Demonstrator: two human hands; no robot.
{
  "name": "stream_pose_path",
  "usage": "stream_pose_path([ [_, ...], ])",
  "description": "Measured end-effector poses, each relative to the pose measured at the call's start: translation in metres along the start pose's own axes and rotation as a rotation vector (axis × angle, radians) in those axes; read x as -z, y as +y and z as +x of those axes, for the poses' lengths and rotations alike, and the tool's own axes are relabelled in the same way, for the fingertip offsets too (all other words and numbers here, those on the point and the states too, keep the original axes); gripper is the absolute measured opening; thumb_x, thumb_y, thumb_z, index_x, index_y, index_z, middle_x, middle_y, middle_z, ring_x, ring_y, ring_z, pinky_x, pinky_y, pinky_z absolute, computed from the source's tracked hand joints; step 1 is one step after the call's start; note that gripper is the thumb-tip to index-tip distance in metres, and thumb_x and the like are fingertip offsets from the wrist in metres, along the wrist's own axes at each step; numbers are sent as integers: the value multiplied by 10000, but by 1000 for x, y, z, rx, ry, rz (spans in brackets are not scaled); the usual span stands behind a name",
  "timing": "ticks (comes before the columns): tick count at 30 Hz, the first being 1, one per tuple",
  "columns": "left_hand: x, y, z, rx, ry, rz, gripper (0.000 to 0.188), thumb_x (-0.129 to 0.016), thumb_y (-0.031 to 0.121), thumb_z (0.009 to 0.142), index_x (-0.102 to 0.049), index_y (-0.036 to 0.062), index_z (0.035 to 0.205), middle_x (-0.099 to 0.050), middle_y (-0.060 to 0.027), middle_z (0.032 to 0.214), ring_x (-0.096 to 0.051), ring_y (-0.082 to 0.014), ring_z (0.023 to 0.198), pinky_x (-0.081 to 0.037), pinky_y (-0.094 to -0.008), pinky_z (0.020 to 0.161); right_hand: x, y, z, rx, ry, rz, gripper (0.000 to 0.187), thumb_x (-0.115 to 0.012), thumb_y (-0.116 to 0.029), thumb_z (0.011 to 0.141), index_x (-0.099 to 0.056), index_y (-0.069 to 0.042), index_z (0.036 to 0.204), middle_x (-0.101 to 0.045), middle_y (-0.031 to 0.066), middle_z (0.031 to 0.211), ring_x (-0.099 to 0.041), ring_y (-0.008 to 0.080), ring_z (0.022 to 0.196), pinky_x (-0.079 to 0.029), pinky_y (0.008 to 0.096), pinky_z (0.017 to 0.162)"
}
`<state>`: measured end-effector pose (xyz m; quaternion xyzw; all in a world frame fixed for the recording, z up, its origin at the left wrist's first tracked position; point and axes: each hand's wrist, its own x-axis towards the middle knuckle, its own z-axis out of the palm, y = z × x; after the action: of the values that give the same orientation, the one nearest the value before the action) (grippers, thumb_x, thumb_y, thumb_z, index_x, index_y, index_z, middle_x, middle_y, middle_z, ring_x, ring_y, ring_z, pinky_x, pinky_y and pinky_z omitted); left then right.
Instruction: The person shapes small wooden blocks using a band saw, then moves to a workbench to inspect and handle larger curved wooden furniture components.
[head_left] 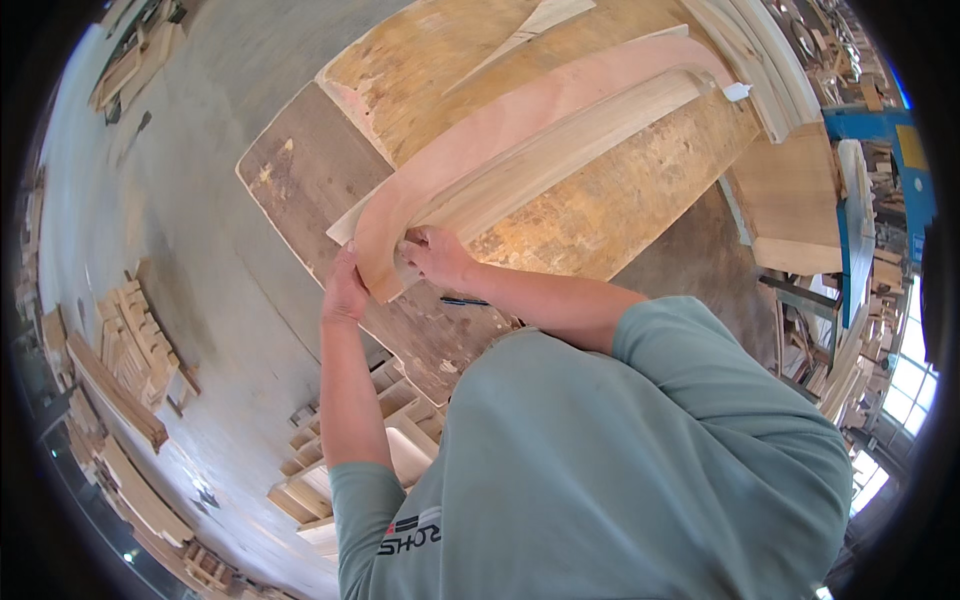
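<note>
A long, thin, pinkish plywood strip point(480, 135), hooked at its near end and bent at its far end, lies over a pale wooden board point(560, 142) on the worn workbench. My left hand point(345, 288) grips the outer edge of the plywood strip at its near end. At the inner side of the hook, my right hand point(438, 257) is closed, fingers pinched together by the strip's edge. Whatever may be between those fingers is hidden. Just below my right wrist a dark pen point(463, 301) lies on the bench.
The workbench point(610, 225) has a stained, patchy top. Long boards point(755, 60) are stacked at its far right, beside a small white piece point(737, 92). Stacked wood point(395, 420) stands below the near edge. More timber piles point(135, 340) sit on the floor at left.
</note>
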<state>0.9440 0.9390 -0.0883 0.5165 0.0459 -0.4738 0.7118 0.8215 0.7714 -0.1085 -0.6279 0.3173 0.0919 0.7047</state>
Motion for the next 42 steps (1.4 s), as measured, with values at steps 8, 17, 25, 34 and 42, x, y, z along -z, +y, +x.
stream_pose_path([
  [8,-6,-5,11,20,23,114,473,-662,248,988,-552,8,1381,-655,-64,1263,-636,-174,1117,-516,-326,954,-4,-17,-8,-71,53,116,392,-665,-257,938,-634,70,1151,-700,74,901,-665,146,785,-567,297,662],
  [17,-12,-7,11,-2,84,150,434,-681,251,970,-595,27,1331,-678,-65,1212,-661,-177,1069,-544,-346,918,-10,-15,-11,-63,71,177,332,-667,-198,924,-650,85,1096,-682,75,822,-642,139,730,-555,290,655],
  [25,-10,-12,12,-27,110,172,373,-660,242,985,-617,27,1287,-688,-72,1186,-669,-168,1033,-558,-340,880,-9,-24,-15,-84,53,231,250,-675,-186,923,-624,50,988,-656,50,798,-601,114,715,-514,270,616],
  [34,-27,-3,6,-5,125,163,394,-648,212,986,-591,1,1315,-675,-78,1203,-656,-164,1044,-540,-335,898,-7,-22,-15,-101,48,200,270,-678,-214,928,-623,41,1001,-655,40,792,-592,107,700,-507,266,610],
  [42,-25,-9,9,-70,167,221,412,-692,215,969,-590,-12,1297,-680,-89,1180,-658,-162,1029,-552,-327,876,-11,-20,-12,-128,68,181,276,-703,-214,919,-640,45,992,-655,47,776,-599,115,688,-516,265,603],
])
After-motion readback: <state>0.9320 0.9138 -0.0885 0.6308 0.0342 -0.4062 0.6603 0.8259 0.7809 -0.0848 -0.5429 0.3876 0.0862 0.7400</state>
